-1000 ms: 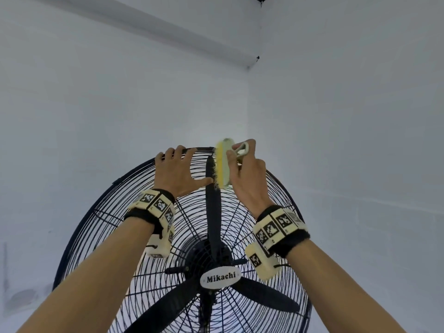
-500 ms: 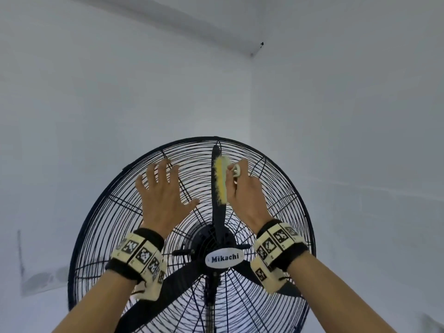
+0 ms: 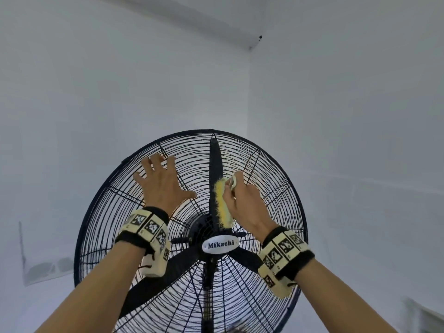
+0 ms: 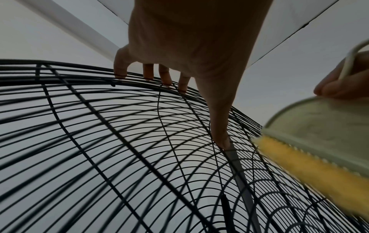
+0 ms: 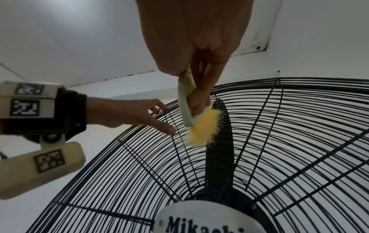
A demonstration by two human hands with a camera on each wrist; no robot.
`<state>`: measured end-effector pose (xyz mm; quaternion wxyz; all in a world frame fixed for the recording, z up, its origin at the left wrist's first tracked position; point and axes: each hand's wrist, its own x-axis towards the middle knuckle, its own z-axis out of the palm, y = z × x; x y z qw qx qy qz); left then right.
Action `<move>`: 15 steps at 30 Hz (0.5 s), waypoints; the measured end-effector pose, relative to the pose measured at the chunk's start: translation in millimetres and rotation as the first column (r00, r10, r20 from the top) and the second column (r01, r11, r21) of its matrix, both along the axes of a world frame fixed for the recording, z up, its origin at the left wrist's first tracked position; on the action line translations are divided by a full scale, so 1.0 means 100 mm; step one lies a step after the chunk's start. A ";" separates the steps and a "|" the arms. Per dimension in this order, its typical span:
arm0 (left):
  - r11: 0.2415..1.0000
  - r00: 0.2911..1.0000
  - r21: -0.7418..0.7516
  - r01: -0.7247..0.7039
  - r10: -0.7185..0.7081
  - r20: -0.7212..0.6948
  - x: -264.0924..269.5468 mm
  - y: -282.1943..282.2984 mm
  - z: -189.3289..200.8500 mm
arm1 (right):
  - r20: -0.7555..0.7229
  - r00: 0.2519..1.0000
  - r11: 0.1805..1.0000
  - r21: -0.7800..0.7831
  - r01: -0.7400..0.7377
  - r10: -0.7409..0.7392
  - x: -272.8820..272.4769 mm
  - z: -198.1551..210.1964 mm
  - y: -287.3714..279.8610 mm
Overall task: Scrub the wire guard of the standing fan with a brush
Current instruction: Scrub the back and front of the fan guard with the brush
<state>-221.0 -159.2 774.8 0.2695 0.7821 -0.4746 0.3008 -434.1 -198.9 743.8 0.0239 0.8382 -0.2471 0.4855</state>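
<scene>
I count one standing fan, one wire guard, three blades behind it, one Mikachi badge. One brush. Two hands: left hand, right hand. Two wrist bands with markers.

black wire guard; yellow-bristled pale green brush; white walls.

Brush on wire guard, right of left hand.
</scene>
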 end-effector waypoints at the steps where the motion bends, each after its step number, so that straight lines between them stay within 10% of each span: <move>1: 1.000 1.000 0.002 0.003 -0.003 -0.005 -0.01 0.01 0.01 | 0.009 1.000 1.000 0.002 -0.003 0.003 -0.03 0.01 0.02; 5: 1.000 1.000 -0.018 0.021 -0.021 0.002 -0.02 0.04 -0.02 | 0.157 0.988 0.999 0.045 -0.018 0.010 -0.05 0.07 0.01; 12: 1.000 1.000 -0.010 0.021 -0.021 0.007 0.00 0.08 -0.02 | -0.128 0.992 1.000 0.021 -0.017 0.020 -0.05 -0.07 0.12; 15: 1.000 0.999 -0.007 0.013 -0.012 0.029 -0.04 0.08 -0.03 | 0.080 0.996 0.998 0.046 -0.035 0.031 -0.06 0.05 0.08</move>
